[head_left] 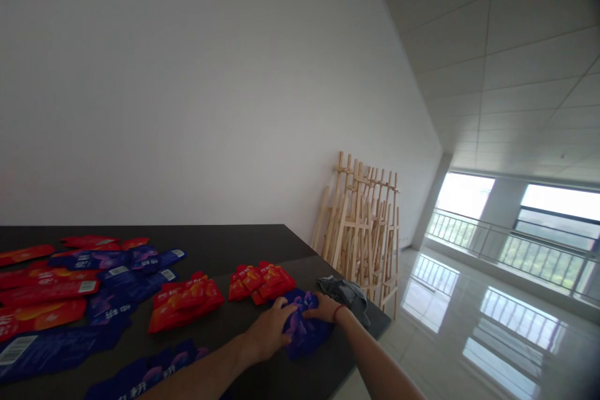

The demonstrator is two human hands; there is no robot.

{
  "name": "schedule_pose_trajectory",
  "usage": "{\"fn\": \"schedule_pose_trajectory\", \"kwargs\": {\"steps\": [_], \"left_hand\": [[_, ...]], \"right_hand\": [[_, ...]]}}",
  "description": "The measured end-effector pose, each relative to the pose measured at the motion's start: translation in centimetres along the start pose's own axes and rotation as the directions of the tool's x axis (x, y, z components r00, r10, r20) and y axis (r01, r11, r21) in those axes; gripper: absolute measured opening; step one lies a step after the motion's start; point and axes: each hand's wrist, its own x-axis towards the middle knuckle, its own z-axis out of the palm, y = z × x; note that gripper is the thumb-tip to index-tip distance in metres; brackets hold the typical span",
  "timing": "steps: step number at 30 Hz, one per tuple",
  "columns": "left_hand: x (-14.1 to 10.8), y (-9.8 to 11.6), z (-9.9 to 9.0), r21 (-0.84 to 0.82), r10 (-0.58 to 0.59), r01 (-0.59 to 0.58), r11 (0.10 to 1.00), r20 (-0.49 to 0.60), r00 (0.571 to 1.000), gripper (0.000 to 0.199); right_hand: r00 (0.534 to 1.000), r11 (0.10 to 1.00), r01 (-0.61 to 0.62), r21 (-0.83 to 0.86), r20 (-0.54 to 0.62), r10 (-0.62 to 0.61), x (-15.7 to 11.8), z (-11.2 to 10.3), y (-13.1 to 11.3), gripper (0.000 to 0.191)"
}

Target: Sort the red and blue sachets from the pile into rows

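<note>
A bunch of shiny blue packets (307, 339) with purple print lies near the right end of the dark table. My left hand (270, 332) grips its left side, thumb and fingers curled on the film. On the upper right side, my right hand (324, 310), with a red band at the wrist, closes over the same blue bunch. Just behind is a pile of red packets (262, 281), and a second red pile (186, 300) sits further left. More blue packets (145, 370) lie at the front, partly covered by my left forearm.
Red packets (42, 319) and blue packets (115, 287) are spread over the left of the dark table (210, 240). A crumpled grey cloth (347, 294) lies by the right edge. Wooden easels (360, 219) lean against the wall beyond, above a glossy tiled floor (440, 350).
</note>
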Motion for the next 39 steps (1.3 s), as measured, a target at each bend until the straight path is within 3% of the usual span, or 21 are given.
{"fn": "schedule_pose_trajectory", "kwargs": {"steps": [2, 4, 7, 10, 14, 18, 24, 39], "left_hand": [[-2.8, -1.9, -2.8, 0.005, 0.032, -0.032, 0.999, -0.047, 0.998, 0.043], [-5.5, -4.7, -5.7, 0.033, 0.000, 0.004, 0.999, -0.113, 0.994, 0.033], [-8.9, -9.7, -9.1, 0.097, -0.113, 0.138, 0.986, -0.233, 0.966, 0.039], [-10.6, -13.7, -10.7, 0.144, -0.241, 0.287, 0.947, -0.272, 0.931, 0.062], [-10.6, -15.7, -10.1, 0.197, -0.312, 0.368, 0.909, -0.265, 0.912, 0.081], [-9.0, -15.8, -7.9, 0.238, -0.326, 0.383, 0.893, -0.246, 0.913, 0.087], [-6.6, -16.9, -5.5, 0.286, -0.307, 0.381, 0.879, -0.272, 0.912, 0.064], [-2.4, -21.9, -7.2, 0.327, -0.250, 0.335, 0.884, -0.276, 0.928, 0.056]], "right_hand": [[0.999, 0.999, -0.004, -0.054, -0.038, 0.002, -0.7, 0.5, -1.3, 0.096], [0.991, 0.992, 0.084, -0.091, -0.098, -0.093, -1.2, 1.2, -3.6, 0.096], [0.958, 0.964, 0.255, -0.073, -0.116, -0.262, -1.1, 2.4, -8.3, 0.090], [0.977, 0.977, 0.208, -0.039, -0.048, -0.209, 0.5, 2.6, -12.7, 0.101], [0.995, 0.997, 0.028, -0.079, 0.093, -0.021, 3.6, 2.1, -15.5, 0.115], [0.983, 0.995, 0.022, -0.095, 0.181, -0.005, 5.4, 3.8, -16.0, 0.131], [0.993, 0.996, -0.033, -0.078, 0.112, 0.042, 5.7, 7.3, -16.6, 0.124], [0.993, 0.984, -0.009, -0.180, 0.117, 0.030, 10.1, 6.9, -18.7, 0.093]]}}
